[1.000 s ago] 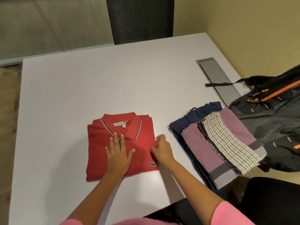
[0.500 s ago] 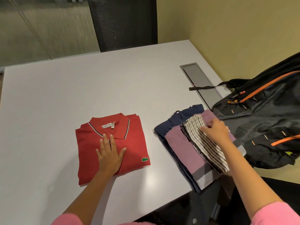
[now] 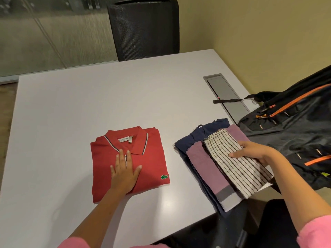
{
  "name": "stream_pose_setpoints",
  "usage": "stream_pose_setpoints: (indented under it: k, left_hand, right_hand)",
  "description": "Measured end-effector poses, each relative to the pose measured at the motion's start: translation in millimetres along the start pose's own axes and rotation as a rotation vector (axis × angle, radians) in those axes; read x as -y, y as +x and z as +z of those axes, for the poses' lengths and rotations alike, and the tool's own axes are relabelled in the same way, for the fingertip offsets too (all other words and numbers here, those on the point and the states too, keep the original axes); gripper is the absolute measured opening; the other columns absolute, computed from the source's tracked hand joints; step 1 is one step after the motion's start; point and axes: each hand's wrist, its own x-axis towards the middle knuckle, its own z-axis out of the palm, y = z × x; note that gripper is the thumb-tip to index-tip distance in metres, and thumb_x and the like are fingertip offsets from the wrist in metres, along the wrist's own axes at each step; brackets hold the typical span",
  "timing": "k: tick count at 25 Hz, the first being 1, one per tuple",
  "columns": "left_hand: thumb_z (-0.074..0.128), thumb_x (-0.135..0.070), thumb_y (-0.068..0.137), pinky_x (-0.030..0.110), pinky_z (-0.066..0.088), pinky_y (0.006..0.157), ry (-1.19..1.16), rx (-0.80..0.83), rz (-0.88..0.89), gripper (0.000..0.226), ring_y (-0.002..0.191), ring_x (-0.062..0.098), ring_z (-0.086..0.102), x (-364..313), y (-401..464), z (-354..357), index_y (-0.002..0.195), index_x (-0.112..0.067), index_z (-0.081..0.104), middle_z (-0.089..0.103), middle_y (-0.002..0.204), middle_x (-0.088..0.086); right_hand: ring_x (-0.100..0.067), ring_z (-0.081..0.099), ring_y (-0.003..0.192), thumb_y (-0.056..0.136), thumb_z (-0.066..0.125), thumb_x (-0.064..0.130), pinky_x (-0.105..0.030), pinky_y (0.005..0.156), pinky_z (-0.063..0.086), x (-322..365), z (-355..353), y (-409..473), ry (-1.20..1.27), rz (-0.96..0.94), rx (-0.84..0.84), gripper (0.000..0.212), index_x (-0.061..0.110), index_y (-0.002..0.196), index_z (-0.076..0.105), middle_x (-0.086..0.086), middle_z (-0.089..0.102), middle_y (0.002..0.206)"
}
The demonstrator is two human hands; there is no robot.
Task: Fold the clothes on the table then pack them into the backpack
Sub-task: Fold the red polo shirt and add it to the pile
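Left hand (image 3: pixel 124 173) is lying flat on the folded red polo shirt (image 3: pixel 129 162), fingers straight and slightly spread, fingertips reaching the placket just below the collar, thumb pointing out toward the green logo. The shirt is sitting on the white table (image 3: pixel 93 104), under the palm and extending out on both sides of the fingers.

Right hand (image 3: pixel 254 153) is gripping the far-side edge of the folded striped cloth (image 3: pixel 232 163): thumb lying on top of the stripes, the other fingers curling under the edge and mostly hidden. The striped cloth is resting on top of a folded purple garment (image 3: pixel 206 165), which is lying on a folded navy garment (image 3: pixel 188 143); this stack is sitting at the table's near right corner, under and toward the body from the fingers.

The dark backpack (image 3: pixel 293 133) with orange zips is lying just beyond the right knuckles, touching the stack's far edge. A black chair (image 3: pixel 145 29) is standing at the far side of the table.
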Motion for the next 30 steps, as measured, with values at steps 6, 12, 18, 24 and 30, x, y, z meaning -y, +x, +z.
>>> stream_pose_setpoints:
  k: [6,12,18,24,30]
  left_hand:
    - [0.002,-0.07,0.09,0.063,0.031,0.103,-0.042,0.035,0.041,0.085,0.142,0.037,0.026,10,-8,-1,0.152,-0.015,0.022,0.02,0.158,0.014]
    - [0.036,-0.045,0.101,0.037,0.027,0.113,-0.705,-0.009,-0.079,0.052,0.134,0.01,0.036,15,-16,-36,0.149,-0.029,0.027,0.036,0.147,-0.013]
    - [0.029,-0.046,0.102,0.036,0.052,0.084,-1.337,0.038,-0.448,0.046,0.103,0.025,0.064,15,-8,-60,0.123,-0.015,0.055,0.067,0.11,0.009]
    - [0.058,-0.039,0.093,0.024,0.053,0.071,-1.08,0.12,-0.376,0.032,0.092,0.014,0.068,48,-16,-55,0.116,-0.018,0.052,0.069,0.102,0.001]
    - [0.064,-0.037,0.089,0.019,0.053,0.073,-0.836,0.275,-0.221,0.022,0.093,0.009,0.067,42,-13,-55,0.103,-0.021,0.06,0.068,0.1,-0.009]
  right_hand:
    - [-0.033,0.065,0.105,0.08,0.07,0.009,-0.038,0.078,0.058,48,36,3,0.435,-0.216,0.129,0.054,0.007,0.13,0.051,-0.02,0.062,0.123]
    - [-0.035,0.062,0.108,0.077,0.069,-0.004,-0.046,0.088,0.054,115,158,52,0.597,-0.346,0.325,0.059,0.008,0.131,0.048,-0.021,0.061,0.123]
    - [-0.024,0.068,0.099,0.089,0.062,0.005,-0.032,0.074,0.057,121,234,89,0.561,-0.277,0.186,0.049,0.017,0.134,0.045,-0.011,0.068,0.113]
    - [-0.008,0.062,0.08,0.084,0.07,0.012,-0.016,0.065,0.05,109,288,112,0.199,-0.242,-0.041,0.054,0.014,0.13,0.041,0.004,0.059,0.089]
    - [-0.007,0.057,0.073,0.084,0.07,0.016,-0.018,0.062,0.05,91,295,112,0.066,-0.371,-0.228,0.045,0.016,0.125,0.052,0.0,0.059,0.085]
